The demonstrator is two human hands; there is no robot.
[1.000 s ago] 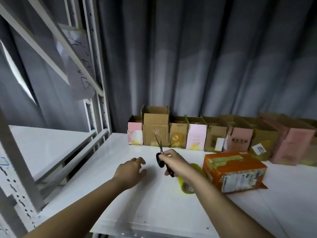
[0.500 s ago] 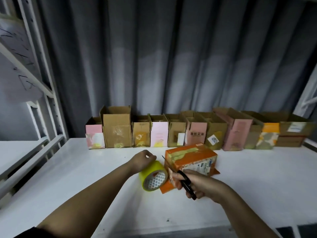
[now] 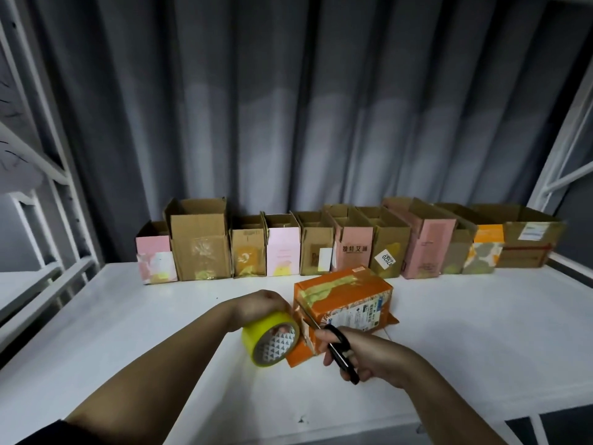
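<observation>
White table (image 3: 465, 342): L hand (image 3: 261, 305) grips tape roll (image 3: 271, 340), R hand (image 3: 362, 356) scissors (image 3: 337, 346).

Tape roll (image 3: 271, 342) left of parcel (image 3: 345, 300); cartons (image 3: 316, 248) behind.

A white shelf board (image 3: 465, 342) carries a row of open cardboard boxes (image 3: 199, 248) standing side by side along its far edge. Nearer, about mid-board, an orange taped box (image 3: 346, 292) lies just in front of that row.
</observation>
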